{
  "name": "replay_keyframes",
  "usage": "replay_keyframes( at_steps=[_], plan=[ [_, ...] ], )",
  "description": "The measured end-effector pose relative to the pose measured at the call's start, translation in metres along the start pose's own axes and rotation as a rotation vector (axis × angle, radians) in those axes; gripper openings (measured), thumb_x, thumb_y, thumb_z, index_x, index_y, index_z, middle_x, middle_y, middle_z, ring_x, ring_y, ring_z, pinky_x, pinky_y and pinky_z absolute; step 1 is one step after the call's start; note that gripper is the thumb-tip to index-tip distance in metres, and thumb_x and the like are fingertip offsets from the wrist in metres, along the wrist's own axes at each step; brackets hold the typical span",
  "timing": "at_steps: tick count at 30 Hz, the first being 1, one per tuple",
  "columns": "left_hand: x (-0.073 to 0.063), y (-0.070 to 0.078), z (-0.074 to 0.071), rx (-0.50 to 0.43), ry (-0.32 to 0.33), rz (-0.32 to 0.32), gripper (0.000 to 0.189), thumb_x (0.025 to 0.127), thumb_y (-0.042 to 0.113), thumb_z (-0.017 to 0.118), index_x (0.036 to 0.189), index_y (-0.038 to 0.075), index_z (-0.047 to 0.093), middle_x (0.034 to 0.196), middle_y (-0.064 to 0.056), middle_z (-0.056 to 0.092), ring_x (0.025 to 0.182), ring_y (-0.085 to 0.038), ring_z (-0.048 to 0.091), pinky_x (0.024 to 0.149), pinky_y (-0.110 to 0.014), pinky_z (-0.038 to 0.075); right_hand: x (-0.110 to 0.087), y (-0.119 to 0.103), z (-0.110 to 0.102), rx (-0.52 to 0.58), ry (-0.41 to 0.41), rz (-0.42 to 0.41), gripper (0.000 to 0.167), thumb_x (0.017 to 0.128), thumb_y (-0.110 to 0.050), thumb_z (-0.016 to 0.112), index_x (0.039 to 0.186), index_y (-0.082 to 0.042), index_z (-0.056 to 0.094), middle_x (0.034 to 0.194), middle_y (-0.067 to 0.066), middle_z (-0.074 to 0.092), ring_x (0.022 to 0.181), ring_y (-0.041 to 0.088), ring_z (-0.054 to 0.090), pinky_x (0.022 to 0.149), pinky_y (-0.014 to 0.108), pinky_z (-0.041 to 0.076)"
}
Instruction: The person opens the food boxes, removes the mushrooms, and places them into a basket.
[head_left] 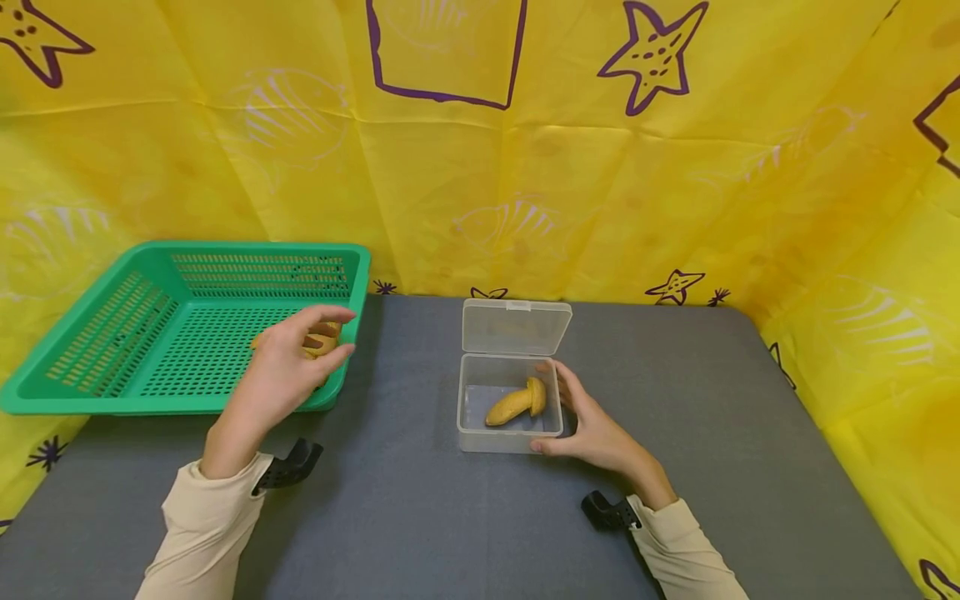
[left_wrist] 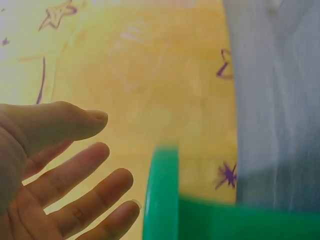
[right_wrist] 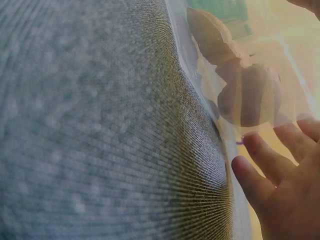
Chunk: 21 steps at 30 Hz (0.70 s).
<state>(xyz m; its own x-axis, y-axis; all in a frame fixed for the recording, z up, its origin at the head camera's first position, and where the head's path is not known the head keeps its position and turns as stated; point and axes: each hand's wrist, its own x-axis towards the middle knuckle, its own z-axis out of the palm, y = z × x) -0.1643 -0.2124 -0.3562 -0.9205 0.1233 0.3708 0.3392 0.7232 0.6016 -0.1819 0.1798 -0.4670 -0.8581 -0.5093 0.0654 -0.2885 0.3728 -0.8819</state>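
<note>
My left hand [head_left: 288, 358] hovers over the right end of the green basket [head_left: 112, 403], its thumb and fingers spread apart. Behind those fingers a yellow-brown mushroom [head_left: 323, 344] shows in the basket, partly hidden. In the left wrist view nothing lies between the fingers, and the basket's rim [left_wrist: 162, 195] rises beside them. A small clear plastic box [head_left: 474, 442] stands with its lid [head_left: 516, 327] tipped back. One mushroom [head_left: 513, 406] with a rounded cap lies inside. My right hand [head_left: 596, 429] grips the box's right side, thumb at the front corner, fingers toward the back.
The dark grey tabletop [head_left: 405, 517] runs under everything. A yellow cloth [head_left: 420, 175] with sea-creature drawings hangs along the back and right side. Each wrist carries a black camera mount [head_left: 288, 465].
</note>
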Motion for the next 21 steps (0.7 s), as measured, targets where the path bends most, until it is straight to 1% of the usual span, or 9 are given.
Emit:
replay_keyframes(
  at_steps=[2,4,7,13,21],
  plan=[
    [0.001,0.005,0.007,-0.010,-0.012,0.022,0.037,0.086,0.003,0.074,0.121,0.006,0.066,0.112,-0.015,0.071,0.092,-0.029,0.069,0.080,-0.047,0.056,0.000,0.001,0.000,0.001,0.001,-0.002,0.112,0.076,-0.024,0.087,0.158,-0.027,0.011,0.162,0.006,0.026,0.149,0.034,0.028,0.117,0.060,0.025],
    [0.001,0.009,0.014,-0.022,-0.034,0.044,0.037,0.086,0.002,0.074,0.121,0.006,0.066,0.114,-0.014,0.070,0.093,-0.028,0.068,0.081,-0.048,0.056,0.000,0.001,0.000,0.003,-0.001,-0.006,0.112,0.076,-0.024,0.087,0.158,-0.027,0.011,0.162,0.006,0.026,0.149,0.035,0.028,0.117,0.060,0.025],
    [0.002,0.015,0.023,-0.025,-0.059,0.074,0.037,0.085,0.001,0.074,0.120,0.006,0.067,0.115,-0.012,0.070,0.093,-0.027,0.066,0.081,-0.047,0.055,0.000,0.000,0.000,0.006,-0.002,-0.007,0.111,0.076,-0.024,0.087,0.158,-0.028,0.011,0.162,0.006,0.026,0.149,0.035,0.028,0.117,0.061,0.026],
    [0.003,0.026,0.040,-0.038,-0.106,0.105,0.036,0.085,0.002,0.075,0.120,0.006,0.067,0.115,-0.010,0.070,0.094,-0.027,0.067,0.080,-0.045,0.055,0.000,0.000,0.000,0.013,-0.005,-0.009,0.110,0.076,-0.024,0.086,0.157,-0.029,0.012,0.163,0.005,0.026,0.148,0.036,0.028,0.116,0.061,0.026],
    [0.005,0.042,0.059,-0.045,-0.175,0.149,0.036,0.085,0.004,0.076,0.119,0.008,0.067,0.113,-0.006,0.070,0.092,-0.022,0.067,0.079,-0.040,0.056,0.001,0.000,0.000,0.008,-0.005,-0.021,0.111,0.077,-0.023,0.086,0.158,-0.029,0.011,0.163,0.006,0.025,0.148,0.036,0.029,0.116,0.061,0.027]
  ],
)
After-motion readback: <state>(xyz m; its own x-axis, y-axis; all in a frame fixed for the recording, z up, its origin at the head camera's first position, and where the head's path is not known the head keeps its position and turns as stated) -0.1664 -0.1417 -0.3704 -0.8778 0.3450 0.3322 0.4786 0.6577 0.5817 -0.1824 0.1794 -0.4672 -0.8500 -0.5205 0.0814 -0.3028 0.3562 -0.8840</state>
